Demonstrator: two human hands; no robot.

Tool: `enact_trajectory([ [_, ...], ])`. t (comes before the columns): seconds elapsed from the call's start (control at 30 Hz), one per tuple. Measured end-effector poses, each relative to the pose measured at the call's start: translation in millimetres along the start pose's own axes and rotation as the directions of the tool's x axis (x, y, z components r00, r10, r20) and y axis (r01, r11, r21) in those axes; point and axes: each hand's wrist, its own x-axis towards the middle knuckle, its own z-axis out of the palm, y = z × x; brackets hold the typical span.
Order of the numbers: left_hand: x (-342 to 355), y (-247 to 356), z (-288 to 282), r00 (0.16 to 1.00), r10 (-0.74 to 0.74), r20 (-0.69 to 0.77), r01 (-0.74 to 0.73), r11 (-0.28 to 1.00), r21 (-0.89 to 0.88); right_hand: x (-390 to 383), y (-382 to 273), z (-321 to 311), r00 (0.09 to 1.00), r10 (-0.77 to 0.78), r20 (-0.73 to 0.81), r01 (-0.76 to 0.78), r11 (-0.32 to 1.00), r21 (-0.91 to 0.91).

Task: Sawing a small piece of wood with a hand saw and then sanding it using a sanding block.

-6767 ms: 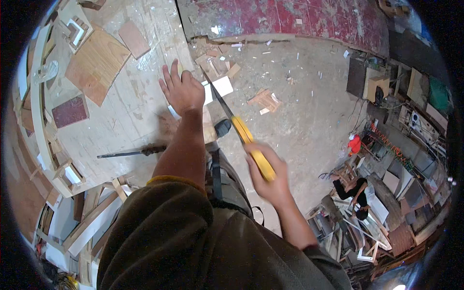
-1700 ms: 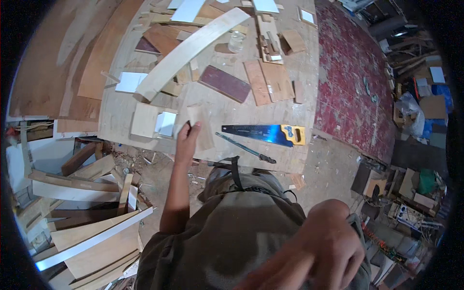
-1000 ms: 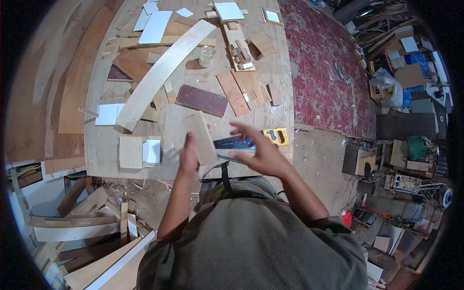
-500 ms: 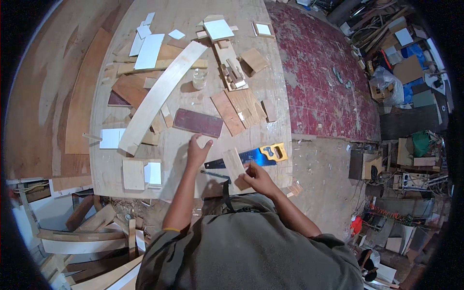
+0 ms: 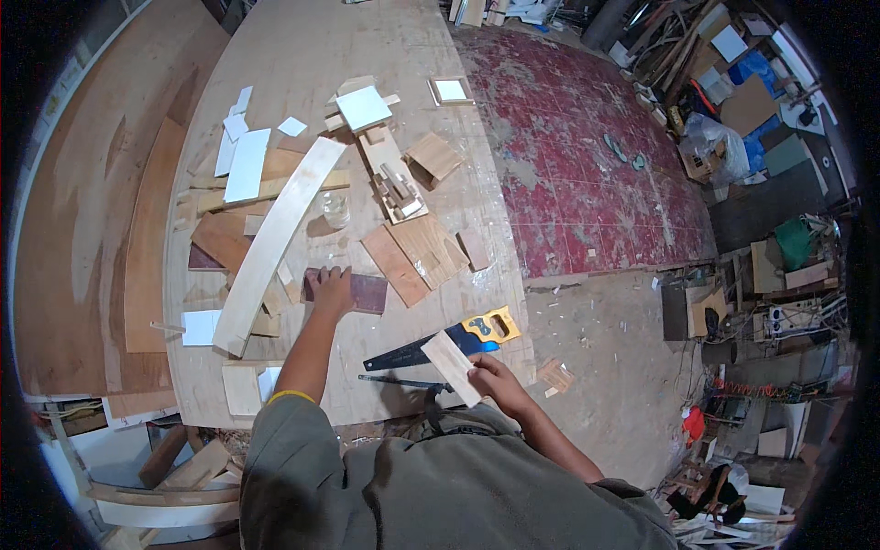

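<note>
**Two hands, two boards on the work surface**

Left hand point(image 5: 332, 286) laid flat on a dark reddish board point(image 5: 367, 291), fingers spread, covering its left end; board's long axis left to right. Long pale curved plank point(image 5: 270, 240) just left, running near-left to far-right. Right hand point(image 5: 490, 374) clamped on a pale wood strip point(image 5: 450, 367), near end hidden by fingers, strip angled far-left to near-right, over the blue handsaw point(image 5: 431, 346). Saw's yellow handle toward the right, by the platform edge point(image 5: 522, 321). Open floor beyond.
</note>
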Motion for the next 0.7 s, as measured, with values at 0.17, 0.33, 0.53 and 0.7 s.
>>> enact_trajectory([
  [0.17, -16, 14, -21, 0.988, -0.067, 0.140, 0.056, 0.995, 0.081, -4, -23, -20, 0.984, -0.032, 0.173, -0.059, 0.865, 0.499],
  [0.33, -38, 15, -6, 0.996, -0.077, 0.053, 0.076, 0.997, 0.021, -9, -53, -23, 0.977, -0.059, 0.205, -0.042, 0.890, 0.454],
  [0.53, -73, 22, 20, 0.994, -0.106, -0.026, 0.093, 0.945, -0.315, -5, -57, -32, 0.926, -0.144, 0.350, -0.019, 0.907, 0.422],
  [0.7, -120, 50, 8, 0.947, -0.289, -0.142, 0.103, 0.690, -0.717, -4, -66, -27, 0.884, -0.092, 0.458, -0.177, 0.841, 0.511],
])
